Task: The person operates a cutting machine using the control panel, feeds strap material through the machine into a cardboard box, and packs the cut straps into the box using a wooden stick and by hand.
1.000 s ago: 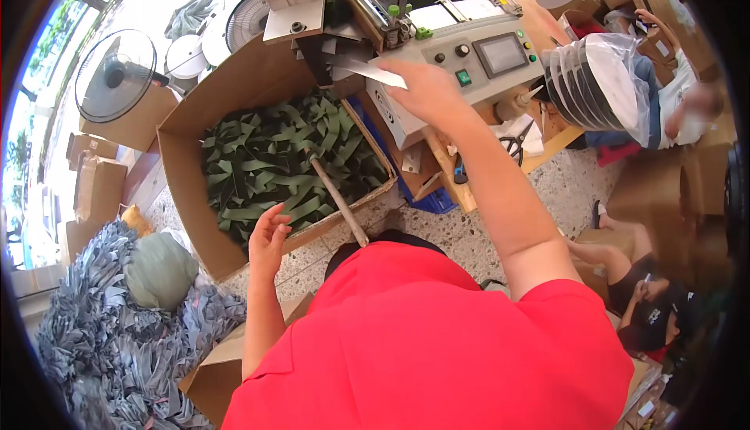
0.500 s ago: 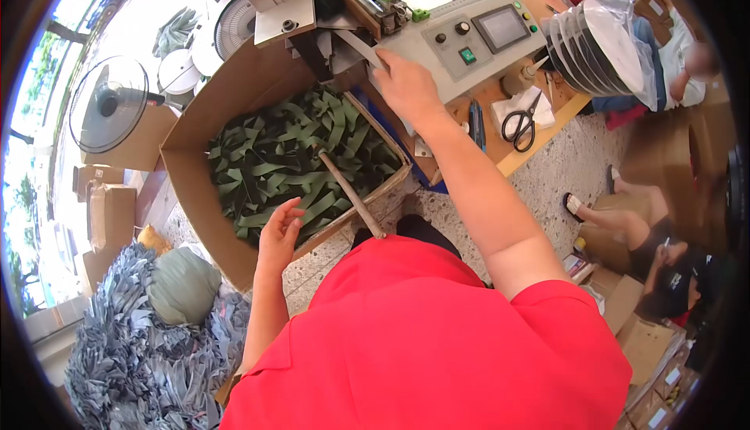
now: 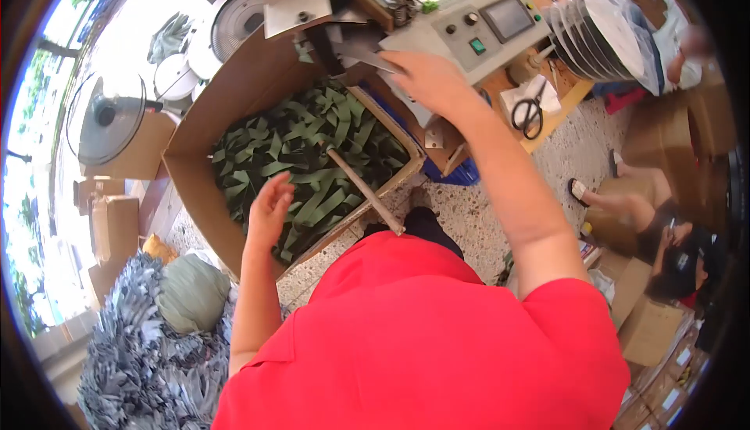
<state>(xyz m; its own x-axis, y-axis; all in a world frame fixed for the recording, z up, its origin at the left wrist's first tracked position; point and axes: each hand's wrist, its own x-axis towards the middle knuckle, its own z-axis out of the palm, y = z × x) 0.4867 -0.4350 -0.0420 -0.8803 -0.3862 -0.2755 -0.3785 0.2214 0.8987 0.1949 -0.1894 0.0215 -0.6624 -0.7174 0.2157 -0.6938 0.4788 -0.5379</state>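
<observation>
A pale flat strip (image 3: 366,57) at the machine (image 3: 426,43), green pieces (image 3: 273,160) in the box (image 3: 205,121)

The right hand (image 3: 437,81) has its grip closed around the near end of the strip, while the far end meets the dark metal parts at the corner of the machine. The left hand (image 3: 269,207) seems to hold nothing; its grip is loose, with softly bent fingers, just above the near side of the box.

As for progress, many green pieces are already lying in the box, so I judge that much is done. The strip is not yet among them, and how many more are left I cannot tell.

The green pieces look like short, flat, matt ribbon, some folded, in a disordered layer. The box is of plain brown cardboard, and a straight rod (image 3: 363,188) crosses its near edge. The strip is thin, smooth and slightly shiny; its material is not clear. Black-handled scissors (image 3: 530,116) rest on a crumpled white cloth (image 3: 547,100) on the wooden desk (image 3: 574,96).
</observation>
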